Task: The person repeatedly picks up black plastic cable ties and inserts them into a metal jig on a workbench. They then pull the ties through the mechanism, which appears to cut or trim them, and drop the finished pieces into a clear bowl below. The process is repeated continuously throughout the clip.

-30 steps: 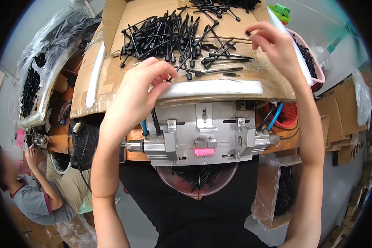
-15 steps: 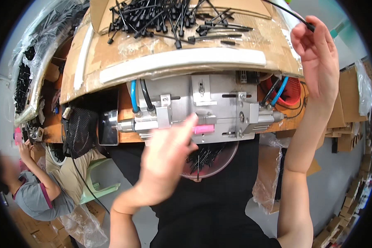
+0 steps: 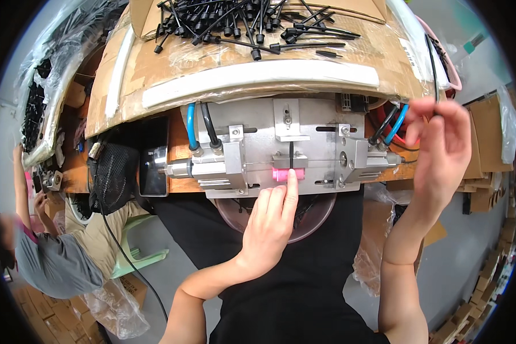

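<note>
Two hands: both raised at a metal press fixture [image 3: 281, 152] bolted to the bench edge.
Left hand [image 3: 269, 221]: fingers together, index fingertip pressed on the pink block [image 3: 281, 175] at the fixture's centre — nothing gripped.
Right hand [image 3: 441, 146]: thumb and fingers pinched on a thin black cable tie [image 3: 432, 57] that rises past the cardboard tray [image 3: 155, 80].
Loose ties: a black heap [image 3: 246, 23] on the tray — well apart from both hands.
Beneath: a dark round bowl [image 3: 304, 215].
Far left: another person, seated.
</note>
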A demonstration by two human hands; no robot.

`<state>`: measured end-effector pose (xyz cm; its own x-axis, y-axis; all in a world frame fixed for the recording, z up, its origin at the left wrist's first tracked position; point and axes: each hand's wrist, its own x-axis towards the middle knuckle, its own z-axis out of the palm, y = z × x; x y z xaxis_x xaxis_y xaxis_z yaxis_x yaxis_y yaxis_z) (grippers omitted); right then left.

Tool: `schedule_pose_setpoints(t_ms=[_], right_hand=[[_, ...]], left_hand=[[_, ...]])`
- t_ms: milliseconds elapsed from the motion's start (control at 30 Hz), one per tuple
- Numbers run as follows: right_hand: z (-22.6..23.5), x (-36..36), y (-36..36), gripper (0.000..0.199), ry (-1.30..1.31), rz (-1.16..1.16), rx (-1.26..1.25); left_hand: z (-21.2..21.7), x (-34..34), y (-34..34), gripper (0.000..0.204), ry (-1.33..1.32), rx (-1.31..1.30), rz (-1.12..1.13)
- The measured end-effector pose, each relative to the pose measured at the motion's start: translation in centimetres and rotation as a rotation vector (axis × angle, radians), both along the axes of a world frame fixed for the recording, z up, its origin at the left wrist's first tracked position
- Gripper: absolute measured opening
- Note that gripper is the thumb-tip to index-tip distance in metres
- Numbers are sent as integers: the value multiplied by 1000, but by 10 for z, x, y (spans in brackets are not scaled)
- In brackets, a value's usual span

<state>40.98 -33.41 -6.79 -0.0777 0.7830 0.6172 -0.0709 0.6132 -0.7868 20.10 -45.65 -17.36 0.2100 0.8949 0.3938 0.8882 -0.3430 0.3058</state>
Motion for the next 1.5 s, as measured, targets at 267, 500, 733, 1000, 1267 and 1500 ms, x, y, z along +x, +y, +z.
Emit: schedule_pose_setpoints(t_ms=[267, 500, 733, 1000, 1267, 1500], right_hand=[[-98, -46, -90, 59, -545, -58, 25], [-121, -78, -95, 66, -639, -6, 72], [-107, -70, -90, 64, -772, 3, 20], [14, -91, 58, 14, -923, -314, 600], [54, -99, 83, 19, -880, 102, 55], [46, 3, 39, 31, -366, 90, -70]], left_hand=[[61, -46, 47, 46, -126, 61, -41], [126, -124, 175, 10, 33, 169, -123], [131, -140, 165, 14, -71, -111, -285], [104, -145, 141, 20, -274, 32, -250], [63, -82, 26, 61, -246, 176, 11], [3, -3, -13, 60, -10, 24, 52]])
